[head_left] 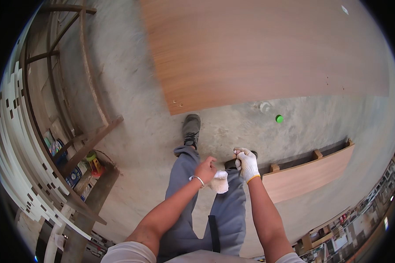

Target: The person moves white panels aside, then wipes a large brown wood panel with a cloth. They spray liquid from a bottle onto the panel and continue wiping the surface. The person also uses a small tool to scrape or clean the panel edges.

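Right hand (247, 164) already gloved, fingers curled, pinching something small. Left hand (206, 169) bare, gripping second white glove (219, 181), not yet on.

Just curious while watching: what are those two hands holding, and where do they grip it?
The bare left hand pinches a white glove by its top edge. The gloved right hand closes on something small, too hidden to tell.
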The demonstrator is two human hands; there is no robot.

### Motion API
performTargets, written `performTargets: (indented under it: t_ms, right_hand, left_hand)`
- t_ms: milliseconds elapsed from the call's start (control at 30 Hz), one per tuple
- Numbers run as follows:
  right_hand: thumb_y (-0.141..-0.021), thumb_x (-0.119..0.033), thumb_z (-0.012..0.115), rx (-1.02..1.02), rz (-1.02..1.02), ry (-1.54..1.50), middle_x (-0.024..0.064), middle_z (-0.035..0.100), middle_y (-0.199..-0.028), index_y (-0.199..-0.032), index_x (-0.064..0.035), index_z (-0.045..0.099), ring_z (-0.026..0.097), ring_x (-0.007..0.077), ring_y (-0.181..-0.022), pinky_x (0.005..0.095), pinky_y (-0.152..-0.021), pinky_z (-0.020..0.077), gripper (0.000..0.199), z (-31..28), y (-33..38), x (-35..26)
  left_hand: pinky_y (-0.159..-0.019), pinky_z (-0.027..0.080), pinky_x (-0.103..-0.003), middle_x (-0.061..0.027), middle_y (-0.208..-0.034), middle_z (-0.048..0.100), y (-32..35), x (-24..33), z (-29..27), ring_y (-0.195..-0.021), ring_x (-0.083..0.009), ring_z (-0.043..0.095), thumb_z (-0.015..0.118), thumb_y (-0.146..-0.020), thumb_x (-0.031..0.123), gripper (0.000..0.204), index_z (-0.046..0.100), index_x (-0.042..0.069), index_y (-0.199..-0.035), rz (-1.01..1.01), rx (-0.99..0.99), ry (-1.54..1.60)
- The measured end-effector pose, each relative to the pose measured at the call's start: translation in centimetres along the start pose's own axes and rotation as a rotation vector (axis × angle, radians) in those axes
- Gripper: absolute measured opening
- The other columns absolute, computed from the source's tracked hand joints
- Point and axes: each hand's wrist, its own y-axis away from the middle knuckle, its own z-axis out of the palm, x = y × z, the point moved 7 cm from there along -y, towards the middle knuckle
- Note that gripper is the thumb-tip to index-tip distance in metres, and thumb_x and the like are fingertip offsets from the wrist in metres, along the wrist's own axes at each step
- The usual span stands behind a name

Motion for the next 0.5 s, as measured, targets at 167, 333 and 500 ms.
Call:
performTargets:
  t_ms: [167,333,500]
  right_hand:
    - [-0.090,0.000,0.052,-0.083,0.048,0.108,0.0060,0.064,-0.084,-0.114,0.0012,0.063,0.045,0.0079,-0.044,0.0233,-0.037,0.0345,0.027,3.7,1.7,0.6]
    - [-0.086,0.001,0.052,-0.112,0.012,0.197,0.0054,0.064,-0.083,-0.138,0.0037,0.049,0.047,0.0093,-0.045,0.0239,-0.038,0.0354,0.052,6.4,3.8,1.8]
    - [-0.085,0.002,0.052,-0.182,0.107,0.223,0.0034,0.059,-0.078,-0.142,0.0037,0.044,0.046,0.0095,-0.046,0.0247,-0.037,0.0328,0.058,8.8,5.3,0.7]
  left_hand:
    - [-0.074,0.052,-0.042,-0.0089,-0.086,0.071,0.8,4.0,-2.8,-0.082,-0.0320,0.068,0.065,-0.085,0.020,0.039,0.057,0.008,-0.121,0.016,0.027,-0.039]
    - [-0.075,0.052,-0.043,-0.0090,-0.091,0.072,0.2,6.2,-4.4,-0.086,-0.0316,0.068,0.065,-0.088,0.027,0.027,0.066,0.013,-0.112,0.038,-0.158,-0.146]
    - [-0.076,0.053,-0.041,-0.0093,-0.093,0.072,-0.3,4.9,-5.7,-0.088,-0.0291,0.069,0.064,-0.088,0.031,0.022,0.069,0.018,-0.105,0.141,-0.273,-0.118]
